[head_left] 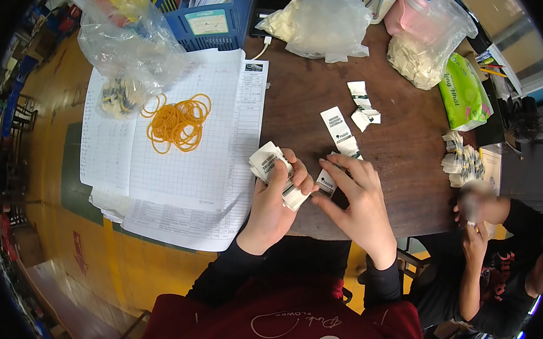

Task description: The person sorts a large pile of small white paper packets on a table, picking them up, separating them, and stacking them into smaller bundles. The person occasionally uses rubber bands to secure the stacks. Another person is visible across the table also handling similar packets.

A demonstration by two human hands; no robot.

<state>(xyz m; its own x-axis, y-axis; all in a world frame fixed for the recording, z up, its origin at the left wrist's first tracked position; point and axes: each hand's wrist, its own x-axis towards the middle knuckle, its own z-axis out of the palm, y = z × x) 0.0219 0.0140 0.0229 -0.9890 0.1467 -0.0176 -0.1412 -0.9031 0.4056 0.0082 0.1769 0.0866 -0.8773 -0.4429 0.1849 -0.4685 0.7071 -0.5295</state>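
My left hand (272, 201) is closed around a small stack of white labels (266, 159) with dark print, fanned a little at the top. Just to its right, my right hand (361, 191) reaches over the wooden table with its thumb and fingers spread. Its fingertips rest at a white label (326, 181), and the thumb stays apart from the index finger. Beyond those fingers lie more labels (334, 123) in a loose row, partly covered by the hand. Farther back is another group of creased labels (363, 106).
Orange rubber bands (177, 125) lie on an open grid notebook (214, 172) at left. Behind stand a blue basket (209, 26) and stuffed plastic bags (329, 22). At right are a green tissue pack (462, 98), bundled labels (461, 161) and a seated person (491, 267).
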